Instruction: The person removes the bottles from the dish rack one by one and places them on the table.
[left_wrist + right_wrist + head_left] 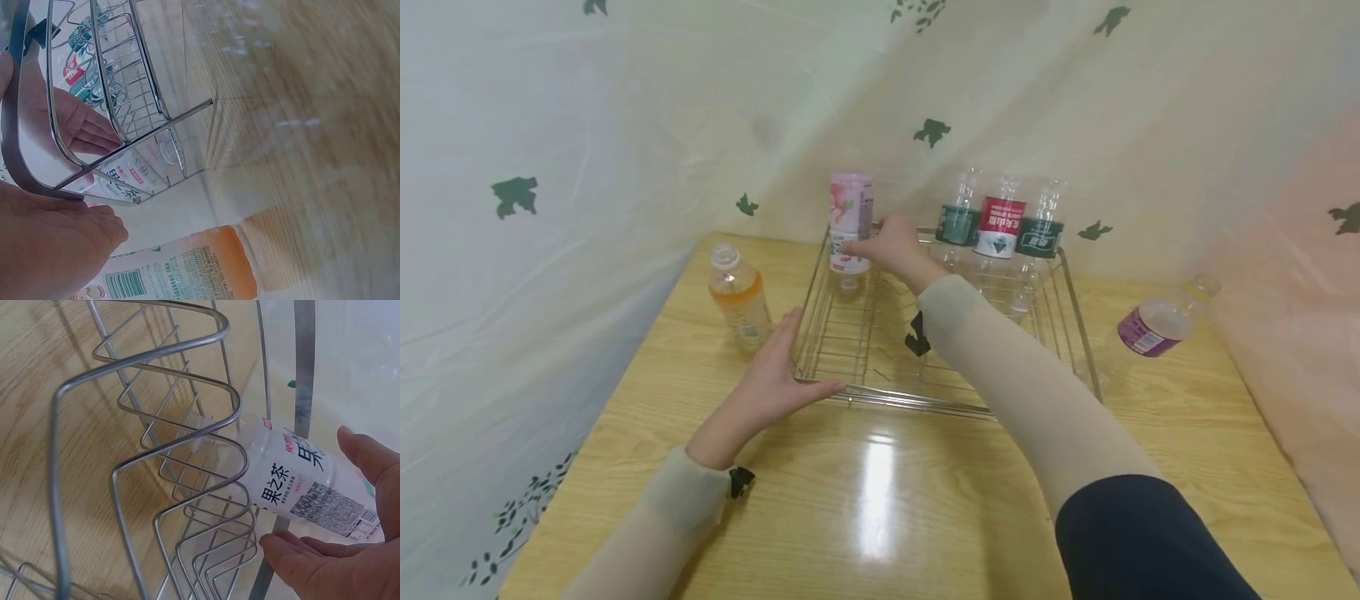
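Observation:
An upside-down bottle with a pink and white label [852,202] stands neck down in the left back part of a wire rack [910,401]. My right hand [901,248] is at this bottle, thumb on one side and extended fingers on the other, as the right wrist view shows. At the rack's front left corner, my left hand [766,385] rests with thumb along the front rail and straight fingers along the left side. Close outside those fingers, an orange-and-clear bottle [739,293] stands upright on the table.
Three clear bottles, two with green labels [958,225] and one with a red label [1002,218], stand upside down at the rack's back right. Right of the rack is a bottle with a purple label [1148,331]. A patterned curtain [835,108] hangs behind the wooden table [820,500].

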Demonstrator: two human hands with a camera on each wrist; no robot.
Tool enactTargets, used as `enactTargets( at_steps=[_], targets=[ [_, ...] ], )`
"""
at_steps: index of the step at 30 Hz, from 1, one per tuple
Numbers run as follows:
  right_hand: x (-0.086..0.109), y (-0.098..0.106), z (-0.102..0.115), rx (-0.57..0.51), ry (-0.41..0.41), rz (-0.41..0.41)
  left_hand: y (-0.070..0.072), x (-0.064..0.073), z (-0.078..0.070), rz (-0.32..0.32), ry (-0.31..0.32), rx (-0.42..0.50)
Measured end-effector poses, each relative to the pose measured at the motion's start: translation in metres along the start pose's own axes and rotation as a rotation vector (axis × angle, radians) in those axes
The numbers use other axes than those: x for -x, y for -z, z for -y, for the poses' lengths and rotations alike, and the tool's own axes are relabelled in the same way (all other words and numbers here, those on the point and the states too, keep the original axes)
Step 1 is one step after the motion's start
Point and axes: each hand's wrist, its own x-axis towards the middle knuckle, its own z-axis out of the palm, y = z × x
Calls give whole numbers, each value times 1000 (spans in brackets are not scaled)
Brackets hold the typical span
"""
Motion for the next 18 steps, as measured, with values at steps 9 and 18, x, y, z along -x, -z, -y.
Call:
enactTargets(
  at_steps=[9,18],
  targets=[
    [-3,-6,3,-66,-22,10,0,-2,1,-3,-19,-11],
    [-6,-13,0,-91,5,13,1,1,2,4,-10,-10]
  ],
)
